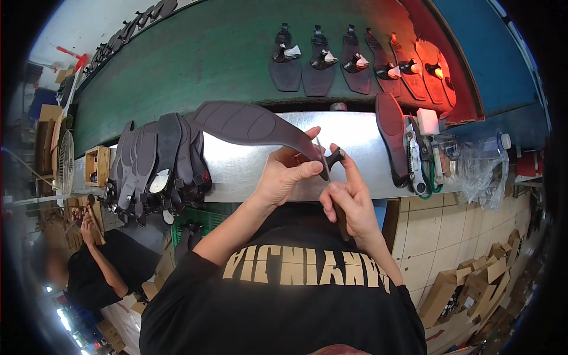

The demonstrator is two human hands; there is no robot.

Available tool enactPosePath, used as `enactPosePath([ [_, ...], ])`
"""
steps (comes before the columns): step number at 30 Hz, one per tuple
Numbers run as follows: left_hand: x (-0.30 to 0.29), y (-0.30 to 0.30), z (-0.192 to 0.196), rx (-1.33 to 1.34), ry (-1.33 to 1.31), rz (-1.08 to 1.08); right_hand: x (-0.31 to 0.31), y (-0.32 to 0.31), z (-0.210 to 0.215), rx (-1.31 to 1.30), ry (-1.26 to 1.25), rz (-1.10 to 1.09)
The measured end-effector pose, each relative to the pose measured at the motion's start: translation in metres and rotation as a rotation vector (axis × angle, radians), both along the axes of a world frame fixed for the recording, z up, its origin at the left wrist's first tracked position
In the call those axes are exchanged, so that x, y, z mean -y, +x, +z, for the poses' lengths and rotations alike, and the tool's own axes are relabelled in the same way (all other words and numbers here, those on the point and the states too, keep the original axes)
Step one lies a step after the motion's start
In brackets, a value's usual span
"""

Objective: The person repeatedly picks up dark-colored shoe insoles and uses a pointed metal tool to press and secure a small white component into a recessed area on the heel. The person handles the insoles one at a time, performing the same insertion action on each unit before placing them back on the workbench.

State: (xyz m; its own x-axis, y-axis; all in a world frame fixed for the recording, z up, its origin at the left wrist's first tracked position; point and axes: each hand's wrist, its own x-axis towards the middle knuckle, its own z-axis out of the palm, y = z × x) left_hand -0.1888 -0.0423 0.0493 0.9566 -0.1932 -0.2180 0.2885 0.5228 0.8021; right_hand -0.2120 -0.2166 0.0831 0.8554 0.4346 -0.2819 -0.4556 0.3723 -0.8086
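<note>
My left hand (284, 171) is closed round the narrow heel end of a dark grey shoe sole (242, 122), which stretches out to the upper left over the metal bench. My right hand (350, 201) grips a thin-bladed knife (341, 223) by its brown handle. The blade stands upright between my hands, close against the black heel piece (336, 156) at the end of the sole. My right index finger touches the tip of that piece. Whether the blade's edge meets the sole is hidden by my left thumb.
A pile of dark soles (148, 160) lies left on the metal bench (236, 174). Another sole (390, 133), a utility knife (416, 160) and a plastic bag (482, 177) are right. Several soles line the green conveyor belt (195, 56) under red light. A co-worker (109, 260) works at far left.
</note>
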Motion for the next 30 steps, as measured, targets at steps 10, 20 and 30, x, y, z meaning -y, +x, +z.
enactPosePath([
  [10,0.005,-0.007,-0.002,0.059,0.007,0.012,0.004,-0.003,-0.01,-0.112,0.048,0.018],
  [20,0.001,-0.007,-0.007,-0.066,0.118,-0.035,0.007,-0.003,-0.02,-0.141,0.013,-0.039],
  [30,0.01,-0.002,-0.01,-0.099,0.164,-0.057,0.019,0.012,-0.014,0.13,-0.18,-0.198],
])
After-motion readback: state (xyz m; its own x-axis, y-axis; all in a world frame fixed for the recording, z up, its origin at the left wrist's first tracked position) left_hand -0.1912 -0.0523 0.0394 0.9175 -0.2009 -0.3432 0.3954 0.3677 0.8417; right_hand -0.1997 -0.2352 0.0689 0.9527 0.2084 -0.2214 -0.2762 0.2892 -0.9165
